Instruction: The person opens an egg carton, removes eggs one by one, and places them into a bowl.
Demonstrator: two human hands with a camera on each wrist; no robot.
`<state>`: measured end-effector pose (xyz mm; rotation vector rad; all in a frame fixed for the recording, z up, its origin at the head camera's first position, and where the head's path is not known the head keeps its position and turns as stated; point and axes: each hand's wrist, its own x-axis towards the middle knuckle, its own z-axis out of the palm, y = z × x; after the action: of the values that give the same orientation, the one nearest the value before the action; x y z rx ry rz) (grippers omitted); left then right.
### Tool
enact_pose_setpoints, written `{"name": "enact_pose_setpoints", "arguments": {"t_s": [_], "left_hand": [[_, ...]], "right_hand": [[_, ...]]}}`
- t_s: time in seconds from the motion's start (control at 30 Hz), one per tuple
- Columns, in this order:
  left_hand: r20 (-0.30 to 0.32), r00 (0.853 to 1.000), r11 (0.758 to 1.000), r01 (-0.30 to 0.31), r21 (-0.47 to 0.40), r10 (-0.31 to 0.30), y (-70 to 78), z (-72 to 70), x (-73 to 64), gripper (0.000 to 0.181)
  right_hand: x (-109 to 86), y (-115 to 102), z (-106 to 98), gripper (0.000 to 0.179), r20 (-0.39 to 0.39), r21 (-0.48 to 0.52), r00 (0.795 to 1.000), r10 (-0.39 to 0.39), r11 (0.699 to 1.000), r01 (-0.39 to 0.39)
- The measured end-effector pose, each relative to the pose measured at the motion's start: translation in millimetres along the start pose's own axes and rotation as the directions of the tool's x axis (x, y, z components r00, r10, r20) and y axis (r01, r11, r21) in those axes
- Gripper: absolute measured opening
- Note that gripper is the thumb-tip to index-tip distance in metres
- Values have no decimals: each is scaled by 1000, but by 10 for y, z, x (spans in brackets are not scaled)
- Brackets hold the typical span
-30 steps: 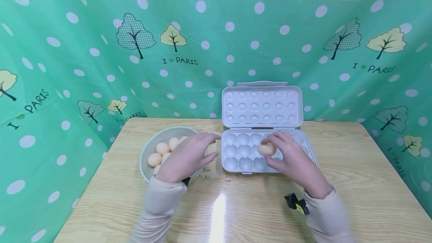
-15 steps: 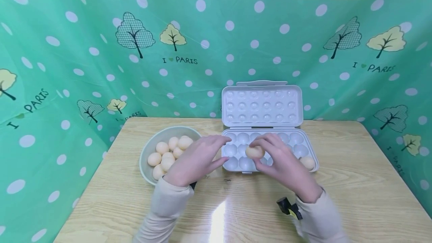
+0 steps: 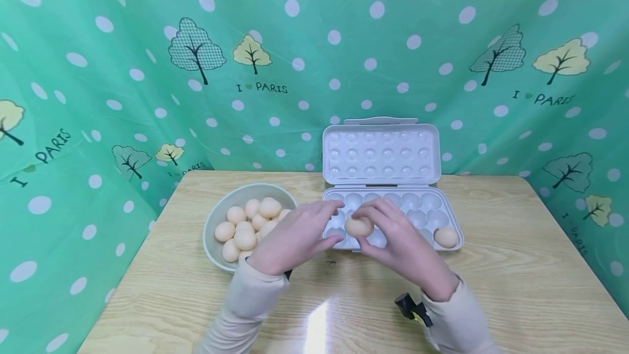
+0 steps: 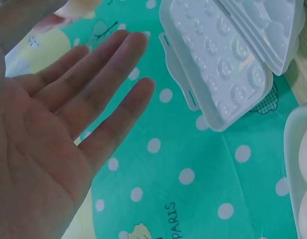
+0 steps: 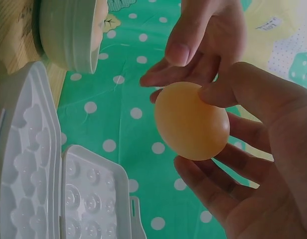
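My right hand point(image 3: 405, 242) pinches a pale brown egg point(image 3: 359, 226) between thumb and fingers, above the left part of the egg tray point(image 3: 416, 217). In the right wrist view the held egg point(image 5: 191, 121) shows large, with the left hand point(image 5: 213, 40) just behind it. My left hand point(image 3: 297, 234) holds nothing; its fingers reach toward the egg, slightly spread, between bowl and tray. The left wrist view shows its palm point(image 4: 49, 144) with fingers extended. One egg point(image 3: 446, 237) sits in the tray's front right cup.
A pale green bowl point(image 3: 210, 234) with several eggs point(image 3: 244, 238) stands at the left, partly hidden by the left hand. Behind the tray its hinged lid point(image 3: 381, 154) stands raised against the green dotted cloth point(image 3: 314, 70). The wooden table point(image 3: 516, 266) extends around them.
My right hand has carried its egg leftward across the tray, bringing the egg in the front right cup into sight. The left hand has moved right, uncovering more eggs in the bowl.
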<state>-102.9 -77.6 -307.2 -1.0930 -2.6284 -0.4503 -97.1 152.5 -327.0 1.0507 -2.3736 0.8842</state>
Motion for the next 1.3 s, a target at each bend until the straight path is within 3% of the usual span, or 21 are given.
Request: {"name": "enact_pose_setpoints", "arguments": {"t_s": [0.33, 0.8, 1.3], "left_hand": [[-9, 999, 999, -42, 2, 42, 48, 90, 46, 48], [9, 997, 997, -71, 6, 70, 100, 110, 54, 52], [8, 998, 998, -66, -23, 67, 67, 126, 56, 49]], "right_hand": [[17, -70, 47, 34, 20, 47, 1000, 11, 999, -11], [20, -116, 104, 33, 25, 98, 999, 39, 994, -42], [5, -67, 137, 33, 35, 133, 997, 62, 989, -67]]}}
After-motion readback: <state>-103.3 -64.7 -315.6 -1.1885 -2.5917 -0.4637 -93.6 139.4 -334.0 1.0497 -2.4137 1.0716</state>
